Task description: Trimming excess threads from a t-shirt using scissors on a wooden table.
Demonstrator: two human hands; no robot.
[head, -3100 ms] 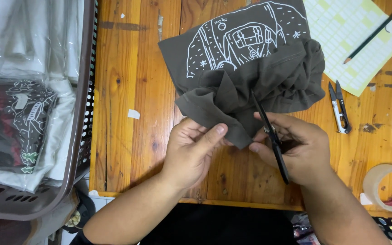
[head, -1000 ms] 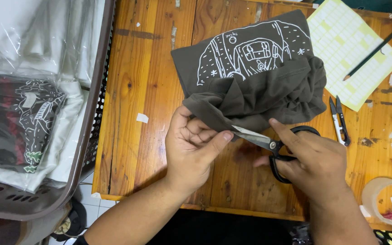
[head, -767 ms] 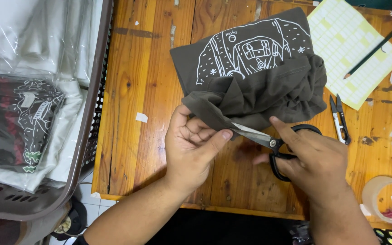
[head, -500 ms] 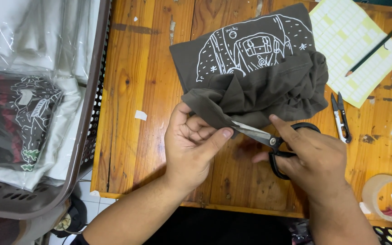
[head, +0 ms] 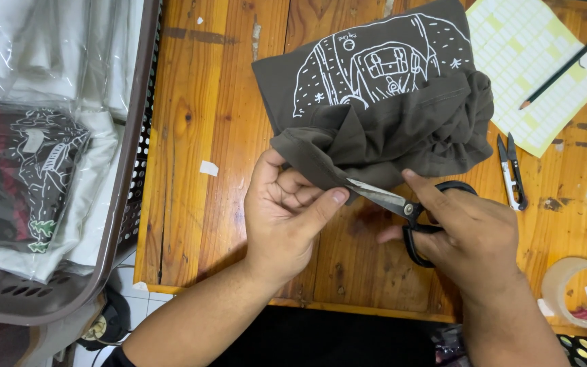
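Note:
A dark grey T-shirt [head: 382, 102] with a white line drawing lies bunched on the wooden table [head: 205, 122]. My left hand [head: 287, 211] pinches a folded edge of the shirt between thumb and fingers. My right hand [head: 470, 234] grips black-handled scissors [head: 402, 207], whose silver blades point left and meet the cloth right beside my left thumb.
A brown plastic basket [head: 127, 204] at the left holds bagged shirts. On the right lie a yellow sticker sheet [head: 545, 68] with a black pencil [head: 565, 64], small thread snips [head: 511, 170] and a tape roll [head: 579, 292]. A paper scrap [head: 208, 168] lies on the wood.
Earlier the scissors stood upright near my right hand under the bunched cloth. Now they lie level, blades at the shirt's edge. In the last second little has shifted.

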